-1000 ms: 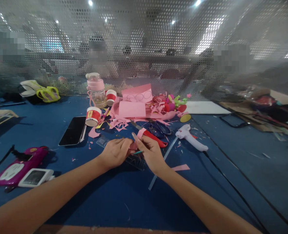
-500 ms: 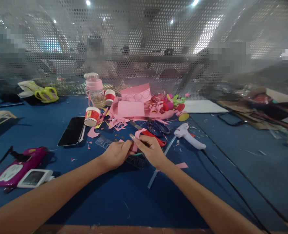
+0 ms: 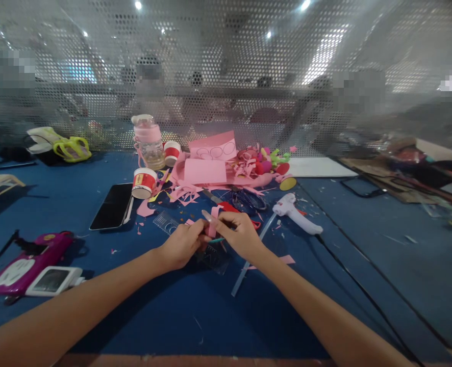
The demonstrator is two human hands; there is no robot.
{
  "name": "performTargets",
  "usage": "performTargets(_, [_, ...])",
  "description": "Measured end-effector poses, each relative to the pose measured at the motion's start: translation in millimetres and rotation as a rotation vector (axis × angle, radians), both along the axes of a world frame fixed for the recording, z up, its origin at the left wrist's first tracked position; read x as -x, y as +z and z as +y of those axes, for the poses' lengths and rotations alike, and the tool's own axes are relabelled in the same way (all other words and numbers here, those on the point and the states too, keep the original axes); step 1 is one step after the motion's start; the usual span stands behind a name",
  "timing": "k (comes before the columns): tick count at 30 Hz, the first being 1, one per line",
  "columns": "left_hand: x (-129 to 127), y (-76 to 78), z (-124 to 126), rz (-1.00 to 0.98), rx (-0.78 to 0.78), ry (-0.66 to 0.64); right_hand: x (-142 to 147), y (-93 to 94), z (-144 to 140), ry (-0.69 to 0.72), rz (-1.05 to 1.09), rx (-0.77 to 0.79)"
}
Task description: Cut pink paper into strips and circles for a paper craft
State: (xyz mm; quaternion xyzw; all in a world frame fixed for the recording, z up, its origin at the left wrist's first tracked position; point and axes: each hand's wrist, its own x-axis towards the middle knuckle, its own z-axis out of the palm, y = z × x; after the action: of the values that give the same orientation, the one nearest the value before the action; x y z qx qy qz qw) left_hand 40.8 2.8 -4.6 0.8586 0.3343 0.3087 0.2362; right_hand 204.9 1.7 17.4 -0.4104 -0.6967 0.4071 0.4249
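Pinched between my two hands is a narrow pink paper strip [image 3: 214, 219], bent into a small curl. My left hand [image 3: 183, 245] is closed around its lower end. On the right, my right hand [image 3: 242, 233] grips the strip with thumb and fingers, thumb pointing up along it. A thin teal stick [image 3: 216, 240] shows just under the strip between the hands; which hand holds it is unclear. Below and behind the hands lies a clear stencil ruler [image 3: 166, 222], partly covered. Red-handled scissors [image 3: 229, 207] rest just beyond my right fingers.
A white glue gun [image 3: 298, 216] with a long clear glue stick [image 3: 245, 275] lies right. Pink paper sheets [image 3: 205, 171] and scraps are heaped behind. Left are a phone [image 3: 113, 206], paper cups [image 3: 144, 182], a bottle [image 3: 149, 145] and a purple case [image 3: 30, 262].
The pink strip's top has curled over more, into a rounder loop. My hands have shifted only slightly, and more of the teal stick shows.
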Motion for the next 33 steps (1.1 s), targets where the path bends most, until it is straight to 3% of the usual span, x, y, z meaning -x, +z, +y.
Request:
performTargets(6, [-5.5, 2.1, 1.3, -0.183, 0.396, -0.043, -1.0, 0.9, 1.2, -0.067, -0.041, -0.065])
performTargets(10, [-7.9, -0.2, 2.3, -0.284, 0.591, -0.047, 0.9, -1.8, 2.8, -0.053, 0.038, -0.02])
performTargets(13, [-8.1, -1.8, 1.3, -0.329, 0.62, -0.059, 2.7, -4.4, 2.8, -0.054, 0.11, 0.016])
performTargets(21, [-8.6, 1.5, -3.2, -0.304, 0.503, -0.02, 9.5, -7.1, -0.7, -0.061, 0.247, 0.093])
performTargets(28, [-9.1, 4.1, -3.1, -0.426, 0.769, -0.14, 10.0, -5.4, 0.7, 0.062, 0.337, 0.263])
performTargets(33, [-8.0, 6.8, -3.1, -0.483, 0.862, -0.193, 6.2, -6.5, 2.5, 0.118, 0.311, 0.353])
